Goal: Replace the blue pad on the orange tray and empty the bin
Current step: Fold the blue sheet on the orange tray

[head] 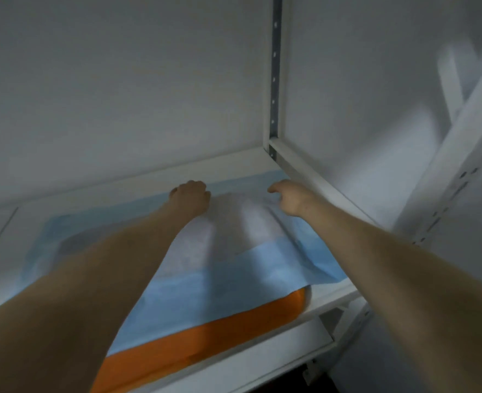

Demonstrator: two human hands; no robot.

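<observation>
A blue pad (234, 279) with a white quilted middle lies spread over the orange tray (205, 336) on a white shelf. Only the tray's near orange edge shows under the pad. Both my arms reach to the pad's far edge. My left hand (191, 195) rests there with its fingers curled down onto the pad. My right hand (289, 195) is at the far right corner, fingers bent on the pad, which is raised in a fold beside it. The image is blurred, so the exact grip is unclear. No bin is in view.
The white shelf (330, 296) sits in a metal rack with a perforated upright post (275, 66) at the back right and a rail (319, 177) along the right side. A white wall is behind. Another rack upright (460, 165) stands at the right.
</observation>
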